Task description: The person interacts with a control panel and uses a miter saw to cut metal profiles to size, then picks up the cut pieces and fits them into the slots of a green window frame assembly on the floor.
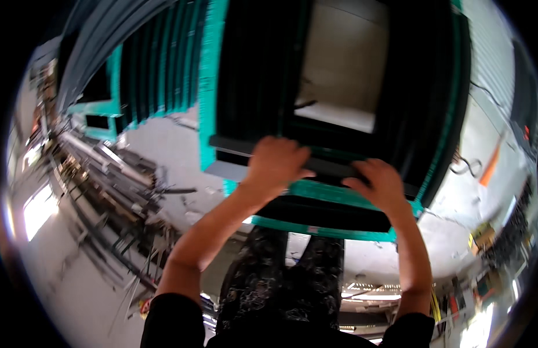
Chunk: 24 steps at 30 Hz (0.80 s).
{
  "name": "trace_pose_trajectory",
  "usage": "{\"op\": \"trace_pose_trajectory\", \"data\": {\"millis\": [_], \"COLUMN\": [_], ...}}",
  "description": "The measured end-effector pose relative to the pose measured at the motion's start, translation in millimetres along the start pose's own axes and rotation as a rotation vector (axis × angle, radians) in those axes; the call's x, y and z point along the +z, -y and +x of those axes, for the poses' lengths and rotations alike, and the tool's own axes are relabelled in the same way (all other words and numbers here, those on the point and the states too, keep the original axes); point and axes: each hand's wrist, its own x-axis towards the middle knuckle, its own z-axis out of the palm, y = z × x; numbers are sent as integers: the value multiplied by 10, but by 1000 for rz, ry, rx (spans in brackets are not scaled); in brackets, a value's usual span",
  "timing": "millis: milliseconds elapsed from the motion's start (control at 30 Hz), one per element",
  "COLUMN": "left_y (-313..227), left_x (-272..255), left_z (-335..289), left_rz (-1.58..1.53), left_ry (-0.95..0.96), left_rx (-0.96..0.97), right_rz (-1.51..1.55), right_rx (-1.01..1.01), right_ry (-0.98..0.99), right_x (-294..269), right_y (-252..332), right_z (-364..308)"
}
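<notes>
Both hands on a dark flat bar lying across the near edge of a stack of teal-and-black rectangular frames, straight ahead of the person at chest level. The bar's long axis runs left-right, tilted a little down toward the right.

Left hand sits on the bar left of centre, palm down, fingers curled over its far edge; looks clamped on it. Right hand is on the bar further right, fingers spread flat and pressing down, thumb side inward. Whether it wraps the bar or only rests on top, cannot tell.

The hands sit near each other along the bar, and the left forearm is bent more. Both are equally near the bar; it lies directly under the palms, no gap.

The frame stack has an open middle showing pale floor. More teal frames stand behind, left. A messy pile of metal rods lies on the floor at left. The person's dark patterned trousers are below.
</notes>
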Motion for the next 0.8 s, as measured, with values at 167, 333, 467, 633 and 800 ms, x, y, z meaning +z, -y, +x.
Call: {"op": "trace_pose_trajectory", "data": {"millis": [167,333,467,633,800], "left_y": [27,87,70,-9,-20], "left_x": [-7,43,83,160,118], "left_z": [92,199,188,70,119], "left_rz": [-66,-103,-118,-120,-107], "left_ry": [-86,-250,-262,-218,-323], "left_rx": [-8,2,0,-51,-36], "right_rz": [53,-112,-113,-119,-218], "right_rx": [30,-36,-31,-77,-130], "right_ry": [0,-219,-230,-190,-387], "right_x": [-36,42,34,66,114], "right_y": [21,80,54,36,38], "right_z": [90,123,125,90,89]}}
